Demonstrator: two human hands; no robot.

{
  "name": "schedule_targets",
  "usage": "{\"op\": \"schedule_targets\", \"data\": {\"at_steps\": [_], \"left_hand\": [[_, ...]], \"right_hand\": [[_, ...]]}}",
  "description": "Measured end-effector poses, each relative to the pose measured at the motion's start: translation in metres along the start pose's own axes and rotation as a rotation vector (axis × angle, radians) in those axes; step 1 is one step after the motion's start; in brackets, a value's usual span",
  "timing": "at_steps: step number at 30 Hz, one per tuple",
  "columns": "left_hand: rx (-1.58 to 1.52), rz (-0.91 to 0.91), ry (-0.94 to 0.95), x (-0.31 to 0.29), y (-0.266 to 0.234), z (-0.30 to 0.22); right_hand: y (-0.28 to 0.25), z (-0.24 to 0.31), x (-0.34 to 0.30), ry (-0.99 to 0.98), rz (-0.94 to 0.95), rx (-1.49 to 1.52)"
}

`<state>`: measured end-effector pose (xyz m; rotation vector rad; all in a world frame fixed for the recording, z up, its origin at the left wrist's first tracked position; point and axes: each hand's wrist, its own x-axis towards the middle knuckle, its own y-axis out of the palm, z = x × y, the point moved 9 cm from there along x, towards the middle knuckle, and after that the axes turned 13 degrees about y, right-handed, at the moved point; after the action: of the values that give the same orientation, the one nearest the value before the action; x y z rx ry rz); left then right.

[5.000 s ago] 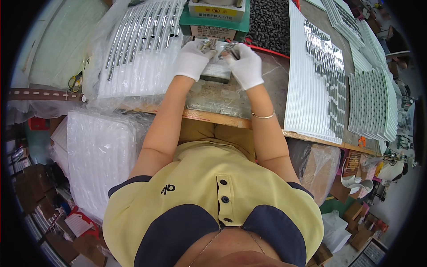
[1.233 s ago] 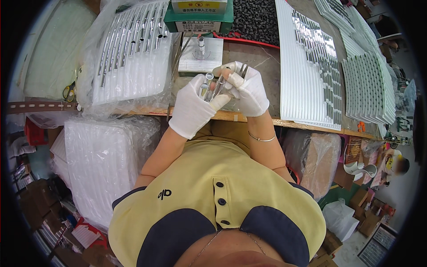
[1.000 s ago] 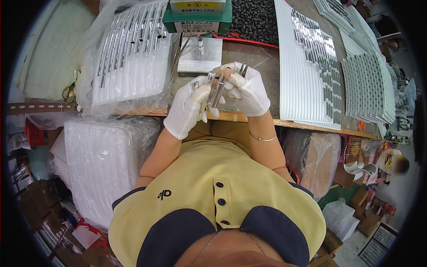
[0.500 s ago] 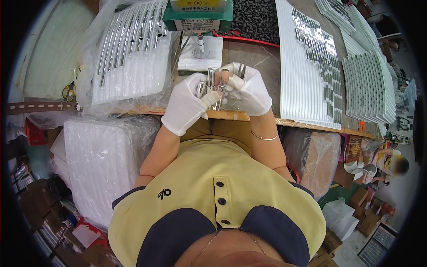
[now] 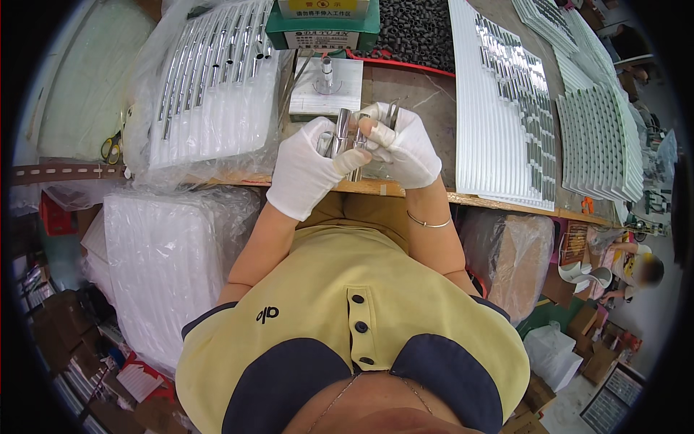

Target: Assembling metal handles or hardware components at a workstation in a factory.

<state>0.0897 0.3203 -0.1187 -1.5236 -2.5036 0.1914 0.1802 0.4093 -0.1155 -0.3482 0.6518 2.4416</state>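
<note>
Several short, shiny metal tubes (image 5: 341, 129) stand nearly upright in my left hand (image 5: 307, 171), which wears a white glove with bare or taped fingertips. Its fingers are closed round the tubes, and the thumb lies across their front. Pressed up against the same bundle is my right hand (image 5: 409, 150), gloved in white with tape on the fingers. Its thumb and forefinger pinch one of the tubes. From between its fingers a pair of metal tweezers (image 5: 393, 112) sticks up. Both hands hover above the table's front edge; the tubes' lower ends are partly hidden by fingers.
Beyond my hands, a metal peg (image 5: 327, 71) stands on a pale block (image 5: 345, 101). Behind are a green box (image 5: 322, 40) and a heap of small black parts (image 5: 416, 32). Trays of metal tubes, a left tray (image 5: 206, 130) and a right tray (image 5: 491, 137), flank them.
My left hand has shifted slightly to the right and turned a little, tilting the tubes. My right hand has barely moved and keeps its pinch.
</note>
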Motion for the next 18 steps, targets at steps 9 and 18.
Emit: {"op": "schedule_targets", "data": {"at_steps": [9,18], "left_hand": [[-0.042,0.038,0.0,0.004,0.006,-0.005],[0.085,0.083,0.042,0.008,0.007,-0.003]], "right_hand": [[-0.009,-0.014,0.009,0.055,0.008,0.014],[-0.01,-0.019,0.012,0.105,-0.044,0.045]]}}
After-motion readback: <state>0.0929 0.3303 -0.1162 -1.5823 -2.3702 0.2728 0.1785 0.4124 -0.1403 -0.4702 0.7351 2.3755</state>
